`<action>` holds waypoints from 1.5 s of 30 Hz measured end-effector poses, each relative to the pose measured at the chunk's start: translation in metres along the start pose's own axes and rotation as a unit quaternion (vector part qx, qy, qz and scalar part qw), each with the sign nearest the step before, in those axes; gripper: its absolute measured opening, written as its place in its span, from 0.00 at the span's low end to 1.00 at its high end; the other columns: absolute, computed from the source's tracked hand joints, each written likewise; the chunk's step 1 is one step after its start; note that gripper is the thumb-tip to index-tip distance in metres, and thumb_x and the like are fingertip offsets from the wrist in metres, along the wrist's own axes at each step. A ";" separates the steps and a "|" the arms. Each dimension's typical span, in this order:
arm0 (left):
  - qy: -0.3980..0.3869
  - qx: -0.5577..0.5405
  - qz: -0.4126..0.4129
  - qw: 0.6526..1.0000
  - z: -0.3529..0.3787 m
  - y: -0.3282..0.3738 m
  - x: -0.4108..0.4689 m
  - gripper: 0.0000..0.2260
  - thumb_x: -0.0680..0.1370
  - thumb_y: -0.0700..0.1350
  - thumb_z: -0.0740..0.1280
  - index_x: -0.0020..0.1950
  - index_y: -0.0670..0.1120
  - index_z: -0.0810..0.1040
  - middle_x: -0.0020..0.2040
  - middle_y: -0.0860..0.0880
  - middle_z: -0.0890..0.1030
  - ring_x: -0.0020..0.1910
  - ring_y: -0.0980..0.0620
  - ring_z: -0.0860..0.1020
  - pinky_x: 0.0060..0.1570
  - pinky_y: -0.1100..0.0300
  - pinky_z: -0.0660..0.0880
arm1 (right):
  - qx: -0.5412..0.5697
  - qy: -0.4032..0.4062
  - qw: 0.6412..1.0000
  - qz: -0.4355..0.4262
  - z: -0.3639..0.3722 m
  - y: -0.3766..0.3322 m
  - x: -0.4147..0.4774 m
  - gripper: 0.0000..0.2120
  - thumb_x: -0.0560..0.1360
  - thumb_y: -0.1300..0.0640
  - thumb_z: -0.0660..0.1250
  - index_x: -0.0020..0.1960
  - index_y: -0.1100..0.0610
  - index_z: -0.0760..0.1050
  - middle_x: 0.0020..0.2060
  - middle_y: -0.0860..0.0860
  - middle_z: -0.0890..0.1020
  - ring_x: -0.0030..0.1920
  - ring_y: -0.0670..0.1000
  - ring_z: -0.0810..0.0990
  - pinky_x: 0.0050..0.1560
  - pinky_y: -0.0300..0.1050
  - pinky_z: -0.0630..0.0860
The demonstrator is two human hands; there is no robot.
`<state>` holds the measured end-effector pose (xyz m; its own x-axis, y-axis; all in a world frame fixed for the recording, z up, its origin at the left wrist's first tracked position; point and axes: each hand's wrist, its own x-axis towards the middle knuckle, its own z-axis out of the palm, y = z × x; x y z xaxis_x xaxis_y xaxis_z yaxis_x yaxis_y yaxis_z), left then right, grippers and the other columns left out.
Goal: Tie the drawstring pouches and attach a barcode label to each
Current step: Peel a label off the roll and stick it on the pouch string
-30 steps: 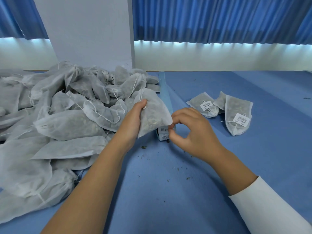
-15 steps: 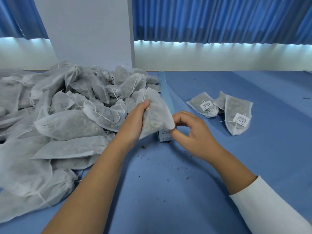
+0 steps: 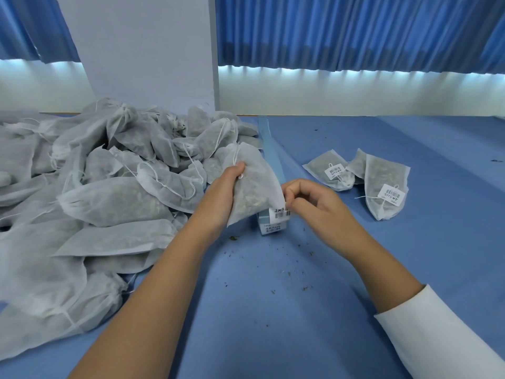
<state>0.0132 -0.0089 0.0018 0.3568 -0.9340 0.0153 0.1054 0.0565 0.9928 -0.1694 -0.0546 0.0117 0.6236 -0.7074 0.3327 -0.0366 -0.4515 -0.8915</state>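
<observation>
Head view: our left hand [image 3: 218, 198] grips one filled pouch [image 3: 254, 184] above the tabletop [image 3: 273, 296], beside the pouch pile [image 3: 109, 201]. Our right hand [image 3: 317, 206] pinches a barcode label [image 3: 278, 214] in its fingers [image 3: 295, 187] at the pouch's lower corner. Labelled pouches [image 3: 385, 181] lie apart, rightward.

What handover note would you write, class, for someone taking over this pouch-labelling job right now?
Left hand: grips one filled drawstring pouch above the table.
Right hand: pinches a barcode label at the near end of the label strip, beside that pouch's lower corner.
Done: finished pouches lie to the right, two showing labels.
Left: label the gripped pouch, then work through the large pile on the left, where no labels show.
</observation>
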 end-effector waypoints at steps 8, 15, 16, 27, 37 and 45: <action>0.003 -0.034 -0.012 0.999 0.001 0.000 0.001 0.13 0.81 0.54 0.61 0.54 0.49 0.82 0.49 0.50 0.87 0.51 0.54 0.85 0.51 0.58 0.76 | 0.062 0.001 0.998 0.019 -0.013 -0.006 0.002 0.13 0.66 0.61 0.60 0.29 0.48 0.77 0.41 0.47 0.83 0.44 0.45 0.78 0.46 0.35 0.74; 0.002 -0.042 -0.008 0.999 -0.002 0.003 0.000 0.13 0.78 0.56 0.65 0.54 0.49 0.82 0.51 0.49 0.86 0.52 0.52 0.84 0.58 0.52 0.76 | 0.255 0.022 0.966 0.045 -0.023 0.000 0.006 0.05 0.66 0.64 0.59 0.35 0.56 0.71 0.38 0.51 0.78 0.41 0.49 0.76 0.49 0.46 0.71; -0.002 -0.035 -0.010 0.999 -0.002 0.003 -0.001 0.15 0.76 0.57 0.66 0.54 0.49 0.82 0.52 0.49 0.86 0.53 0.52 0.84 0.60 0.51 0.76 | 0.270 0.023 0.962 0.046 -0.023 0.001 0.007 0.04 0.67 0.65 0.60 0.37 0.57 0.71 0.38 0.50 0.78 0.41 0.49 0.78 0.49 0.46 0.74; 0.015 0.078 0.099 0.992 0.004 0.010 -0.015 0.08 0.80 0.53 0.66 0.51 0.50 0.81 0.46 0.57 0.85 0.48 0.61 0.83 0.47 0.67 0.76 | 0.277 0.049 0.959 0.025 -0.020 -0.002 0.005 0.19 0.73 0.67 0.66 0.60 0.51 0.75 0.40 0.52 0.83 0.45 0.50 0.81 0.52 0.45 0.79; -0.029 0.138 0.088 0.986 0.011 0.018 -0.028 0.09 0.76 0.46 0.73 0.55 0.48 0.81 0.46 0.51 0.87 0.46 0.52 0.85 0.44 0.55 0.82 | 0.334 0.026 0.942 -0.008 -0.013 -0.017 0.000 0.21 0.72 0.66 0.66 0.62 0.51 0.75 0.45 0.58 0.80 0.47 0.54 0.78 0.43 0.40 0.77; -0.014 0.106 0.029 0.994 0.011 0.020 -0.029 0.19 0.72 0.45 0.77 0.60 0.44 0.77 0.45 0.49 0.87 0.44 0.51 0.86 0.47 0.50 0.83 | 0.306 0.027 0.952 0.004 -0.010 -0.018 -0.001 0.18 0.72 0.64 0.68 0.60 0.51 0.76 0.41 0.51 0.82 0.40 0.47 0.77 0.37 0.37 0.74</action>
<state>-0.0056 0.0152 0.0229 0.3301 -0.9411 0.0731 -0.1143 0.0370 0.9928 -0.1773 -0.0518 0.0306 0.5836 -0.7442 0.3249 0.4297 -0.0566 -0.9012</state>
